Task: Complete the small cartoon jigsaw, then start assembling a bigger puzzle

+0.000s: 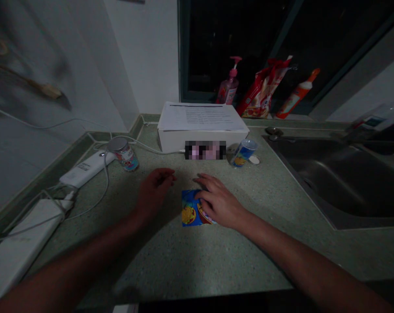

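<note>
A small blue packet (189, 209) with yellow and red print lies flat on the speckled green counter (190, 261). My right hand (216, 201) rests on its right half, fingers stretched forward and lying flat. My left hand (155, 188) hovers just left of the packet, fingers loosely curled, holding nothing that I can see. A tin can (125, 153) stands upright behind the left hand. A smaller blue can (243, 152) stands tilted behind the right hand, with a round white lid (254, 160) beside it.
A white box (200, 130) with printed sheets on top stands at the back. A steel sink (347, 182) lies to the right. White power bricks (86, 168) and cables lie at the left. A pink pump bottle (228, 87), a red bag (264, 91) and an orange bottle (296, 95) stand on the window ledge.
</note>
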Demonstrator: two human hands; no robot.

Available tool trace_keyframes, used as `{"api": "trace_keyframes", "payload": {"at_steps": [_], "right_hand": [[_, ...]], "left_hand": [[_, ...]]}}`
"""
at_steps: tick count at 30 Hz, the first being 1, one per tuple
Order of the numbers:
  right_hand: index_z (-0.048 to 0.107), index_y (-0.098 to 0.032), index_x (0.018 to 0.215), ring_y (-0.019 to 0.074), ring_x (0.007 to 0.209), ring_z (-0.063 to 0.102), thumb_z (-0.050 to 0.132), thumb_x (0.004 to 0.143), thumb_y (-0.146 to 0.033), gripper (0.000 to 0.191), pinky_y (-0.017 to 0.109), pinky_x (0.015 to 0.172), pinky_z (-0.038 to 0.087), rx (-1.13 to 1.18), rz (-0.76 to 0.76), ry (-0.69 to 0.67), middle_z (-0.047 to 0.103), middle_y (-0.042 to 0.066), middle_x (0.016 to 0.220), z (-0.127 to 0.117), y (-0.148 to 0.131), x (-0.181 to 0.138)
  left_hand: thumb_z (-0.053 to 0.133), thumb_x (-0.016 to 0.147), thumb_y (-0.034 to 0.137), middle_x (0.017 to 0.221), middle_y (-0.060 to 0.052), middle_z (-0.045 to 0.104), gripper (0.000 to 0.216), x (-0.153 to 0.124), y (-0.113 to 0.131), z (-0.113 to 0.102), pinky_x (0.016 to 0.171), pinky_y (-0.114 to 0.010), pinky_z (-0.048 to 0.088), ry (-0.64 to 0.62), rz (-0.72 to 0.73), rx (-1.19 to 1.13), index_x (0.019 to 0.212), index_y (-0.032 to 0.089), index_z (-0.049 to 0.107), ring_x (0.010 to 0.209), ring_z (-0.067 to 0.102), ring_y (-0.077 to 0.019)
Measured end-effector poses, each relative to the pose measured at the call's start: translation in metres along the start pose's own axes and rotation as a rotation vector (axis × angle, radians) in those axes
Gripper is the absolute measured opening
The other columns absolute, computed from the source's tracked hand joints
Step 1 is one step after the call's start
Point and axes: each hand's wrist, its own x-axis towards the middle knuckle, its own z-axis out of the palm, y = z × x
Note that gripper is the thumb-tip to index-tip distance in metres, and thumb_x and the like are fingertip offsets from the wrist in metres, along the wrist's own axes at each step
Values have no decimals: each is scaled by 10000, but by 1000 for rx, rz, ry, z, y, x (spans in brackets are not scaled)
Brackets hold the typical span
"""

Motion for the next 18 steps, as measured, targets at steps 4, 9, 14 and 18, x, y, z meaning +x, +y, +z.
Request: {"api": "trace_keyframes", "payload": {"at_steps": [4,9,14,18], "right_hand": [[729,-230,1122,326,1531,459,546,942,-50,314,639,1207,465,-7,-22,9,621,122,1497,0,0,-1],[721,-266,1096,321,1554,437,549,908,-24,351,659,1211,446,20,-53,-12,616,82,1530,-3,0,0],[708,-253,1174,292,1364,637,526,1015,-151,263,574,1111,557,84,96,257,708,118,1387,-25,14,-2],[733,-244,1054,232,930,764,598,1029,-325,159,421,838,641,225,343,602,791,73,1045,-51,41,-13]], "left_hand": [[682,832,367,890,-51,781,226,0,0,0,817,-380,576,-4,-2,9,994,210,698,832,741,-223],[678,829,361,883,-51,783,216,0,3,0,812,-378,588,2,-17,8,985,212,698,837,745,-229],[657,867,444,870,-48,763,272,7,4,-6,811,-366,589,46,10,3,979,203,710,814,724,-218],[605,880,517,873,-57,742,335,22,-2,-15,810,-355,591,145,-2,-45,914,196,695,822,711,-220]]}}
